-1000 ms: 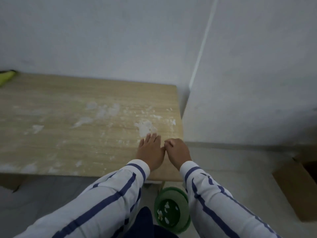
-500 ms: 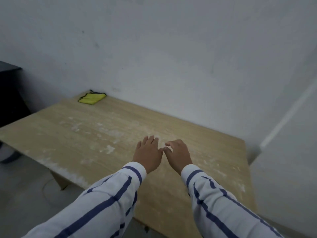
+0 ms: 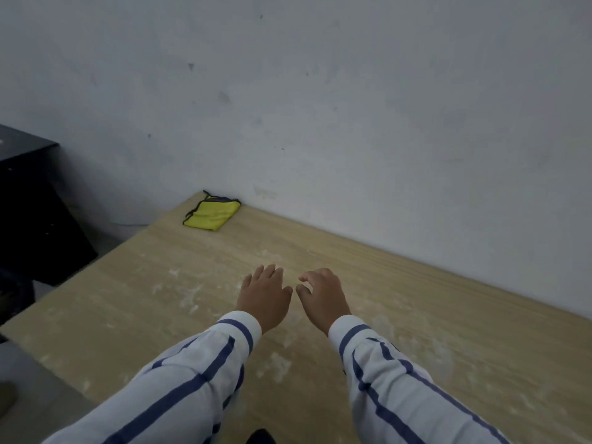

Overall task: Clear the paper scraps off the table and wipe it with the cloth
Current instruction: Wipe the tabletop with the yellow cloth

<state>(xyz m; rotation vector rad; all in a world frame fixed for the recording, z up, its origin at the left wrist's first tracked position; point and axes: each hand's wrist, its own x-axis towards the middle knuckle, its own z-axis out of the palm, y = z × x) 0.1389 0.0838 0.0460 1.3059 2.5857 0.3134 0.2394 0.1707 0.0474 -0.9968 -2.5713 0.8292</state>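
Observation:
A folded yellow cloth (image 3: pixel 211 213) with a dark edge lies at the far left corner of the wooden table (image 3: pixel 448 315), against the wall. Both hands hover over the middle of the table, well short of the cloth. My left hand (image 3: pixel 264 294) is flat, palm down, fingers slightly apart, holding nothing. My right hand (image 3: pixel 322 296) is beside it with fingers curled loosely, nothing visible in it. Pale dusty smears and tiny white paper bits (image 3: pixel 189 298) are scattered over the tabletop.
A grey-white wall runs along the table's far edge. A black cabinet (image 3: pixel 28 200) stands to the left of the table, with grey floor (image 3: pixel 38 395) at the lower left.
The view has swung left and forward from the table's right end and the green bin on the floor. Both hands have moved over the table's middle toward the cloth, and the right fingers have loosened.

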